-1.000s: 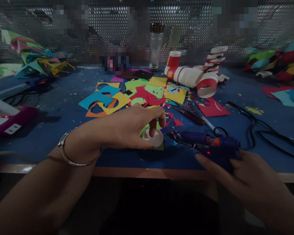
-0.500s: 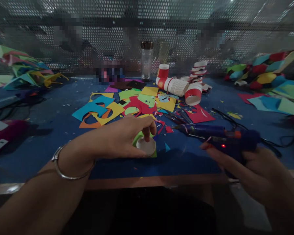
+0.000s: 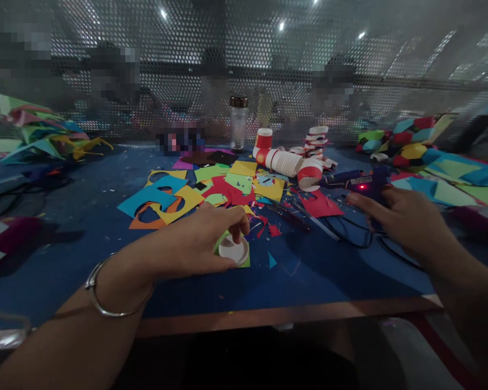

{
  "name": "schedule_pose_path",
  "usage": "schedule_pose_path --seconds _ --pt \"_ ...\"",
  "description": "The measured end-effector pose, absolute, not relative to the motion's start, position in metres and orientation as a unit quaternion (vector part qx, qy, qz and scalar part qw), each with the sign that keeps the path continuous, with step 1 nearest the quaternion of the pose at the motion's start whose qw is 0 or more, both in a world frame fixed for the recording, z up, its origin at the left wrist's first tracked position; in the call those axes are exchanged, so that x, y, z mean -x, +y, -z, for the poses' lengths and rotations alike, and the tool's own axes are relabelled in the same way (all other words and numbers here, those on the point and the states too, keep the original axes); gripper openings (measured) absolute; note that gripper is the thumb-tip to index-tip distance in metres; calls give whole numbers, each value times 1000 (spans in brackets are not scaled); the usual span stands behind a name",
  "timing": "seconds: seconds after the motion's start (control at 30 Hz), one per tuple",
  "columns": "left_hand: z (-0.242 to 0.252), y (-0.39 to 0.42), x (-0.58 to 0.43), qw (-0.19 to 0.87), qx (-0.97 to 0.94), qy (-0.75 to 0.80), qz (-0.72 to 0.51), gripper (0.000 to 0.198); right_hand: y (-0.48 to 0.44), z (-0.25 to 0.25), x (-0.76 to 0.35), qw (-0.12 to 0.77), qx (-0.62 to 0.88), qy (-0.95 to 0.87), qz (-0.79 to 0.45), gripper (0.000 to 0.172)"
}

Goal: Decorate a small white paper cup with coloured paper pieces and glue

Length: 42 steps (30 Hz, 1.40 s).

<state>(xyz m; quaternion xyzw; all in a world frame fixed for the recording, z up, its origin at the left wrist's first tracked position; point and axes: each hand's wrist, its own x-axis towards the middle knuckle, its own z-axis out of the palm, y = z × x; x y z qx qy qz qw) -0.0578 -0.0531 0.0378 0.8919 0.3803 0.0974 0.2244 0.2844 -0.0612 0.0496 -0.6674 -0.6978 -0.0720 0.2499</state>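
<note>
At the far left, a loose heap of coloured paper (image 3: 44,135) lies on the blue table (image 3: 179,306). Nearer, at the left edge, is a purple power strip (image 3: 20,238).

The left hand (image 3: 205,238), a silver bracelet (image 3: 95,284) on its wrist, reaches in to the middle of the near side. Its thumb lies at the near rim of a shallow white cup base (image 3: 238,254), and a bent finger dips inside, so the two close on its wall; the other fingers curl, partly hidden. The base sits on a small green paper (image 3: 246,261), close to the table's near edge. Holding it well seems to call for even, light pressure, with the base flat and the fingertips clear of any glue.

Beyond are overlapping paper sheets with round holes (image 3: 173,200), and farther back a clear bottle (image 3: 238,130). A small blue scrap (image 3: 271,261) lies right of the base, dark-handled scissors (image 3: 293,216) beyond it.

Farther right lie a row of nested paper cups (image 3: 284,162) and a red-and-white cup piece (image 3: 309,173). The nozzle of a blue glue gun (image 3: 376,184) points left at that piece; whether they touch cannot be told. The right hand (image 3: 410,214) wraps the gun's grip, fingers closed around it, thumb forward. With the red light on, the tip is best treated as hot and kept off bare skin.
</note>
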Motion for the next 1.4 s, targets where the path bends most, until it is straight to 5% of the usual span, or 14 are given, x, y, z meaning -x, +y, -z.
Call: schedule_pose_path --seconds 0.4,0.63,0.9,1.23,1.4 --pt "-36 -48 68 188 -890 388 -149 33 -54 -45 -292 236 692 -676 91 39" --pt "-34 -48 65 182 -888 401 -134 35 -30 -24 -294 89 644 -732 205 35" --pt "-34 -47 67 236 -862 392 -217 41 -12 -12 -305 32 600 -775 195 32" --pt "-34 -52 60 169 -868 376 -277 47 -17 -24 -312 67 553 -823 110 22" --pt "-26 -53 56 98 -877 354 -310 56 -35 -38 -292 184 529 -824 87 25"
